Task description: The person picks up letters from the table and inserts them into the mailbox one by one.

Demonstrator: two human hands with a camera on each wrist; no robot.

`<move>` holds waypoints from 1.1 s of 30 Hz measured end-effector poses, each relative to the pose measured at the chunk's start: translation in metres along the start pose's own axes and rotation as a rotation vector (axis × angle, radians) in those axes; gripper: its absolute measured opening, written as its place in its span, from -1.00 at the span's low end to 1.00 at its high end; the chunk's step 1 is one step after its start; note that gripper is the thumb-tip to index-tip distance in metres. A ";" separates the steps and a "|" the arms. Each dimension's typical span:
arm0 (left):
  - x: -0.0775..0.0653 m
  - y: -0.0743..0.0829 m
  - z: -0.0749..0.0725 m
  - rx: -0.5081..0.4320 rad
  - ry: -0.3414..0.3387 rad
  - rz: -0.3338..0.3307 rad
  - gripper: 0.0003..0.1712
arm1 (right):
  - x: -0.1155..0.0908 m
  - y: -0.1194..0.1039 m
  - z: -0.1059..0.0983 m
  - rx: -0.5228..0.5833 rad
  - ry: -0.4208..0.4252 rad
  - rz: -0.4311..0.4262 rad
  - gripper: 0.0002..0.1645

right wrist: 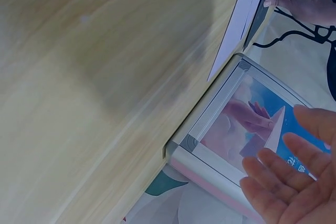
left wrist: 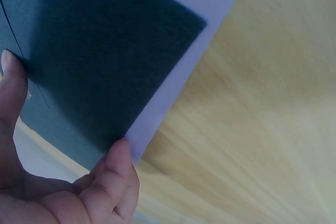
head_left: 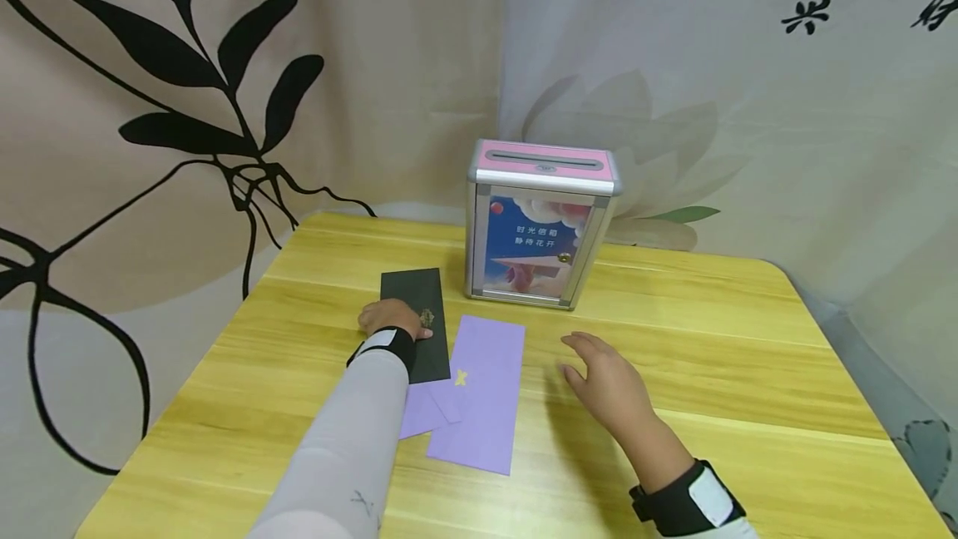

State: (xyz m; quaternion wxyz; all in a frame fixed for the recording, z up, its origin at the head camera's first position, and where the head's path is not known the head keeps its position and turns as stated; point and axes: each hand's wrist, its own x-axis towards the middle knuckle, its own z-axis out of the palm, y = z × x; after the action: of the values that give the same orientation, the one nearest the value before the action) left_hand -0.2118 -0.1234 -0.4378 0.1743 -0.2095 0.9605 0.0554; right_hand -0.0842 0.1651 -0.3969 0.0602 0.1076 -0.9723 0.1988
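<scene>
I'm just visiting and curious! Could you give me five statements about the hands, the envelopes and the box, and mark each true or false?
1. The left hand is on the dark envelope. True.
2. The right hand is gripping the box. False: the right hand holds nothing.
3. The box has a slot in its pink top. True.
4. The dark envelope lies wholly underneath the flapped purple envelope. False: it lies on top, covering part of that envelope.
5. A gold mark shows on the purple envelope nearer the right hand. True.
</scene>
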 end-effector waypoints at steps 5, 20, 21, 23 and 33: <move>0.003 0.000 -0.003 -0.072 -0.037 -0.074 -0.16 | -0.001 0.001 -0.001 0.002 0.012 0.001 -0.49; -0.002 -0.018 -0.006 -0.249 -0.016 -0.016 -0.52 | -0.003 0.002 -0.007 0.012 -0.004 0.012 -0.48; 0.000 -0.021 -0.005 -0.262 -0.020 0.012 -0.57 | -0.003 0.002 -0.007 0.015 -0.006 0.014 -0.48; 0.012 -0.029 -0.002 -0.230 -0.028 0.091 -0.58 | -0.004 0.003 -0.008 0.020 -0.013 0.019 -0.47; 0.068 -0.076 -0.002 -0.544 -0.207 0.269 -0.70 | -0.004 0.007 -0.011 0.030 -0.006 0.006 -0.48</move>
State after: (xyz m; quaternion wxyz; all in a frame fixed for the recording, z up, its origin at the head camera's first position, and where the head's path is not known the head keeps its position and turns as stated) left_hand -0.2384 -0.2189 -0.4627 0.1997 -0.1129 0.9067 0.3540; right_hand -0.0808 0.1764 -0.3902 0.0552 0.1064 -0.9696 0.2133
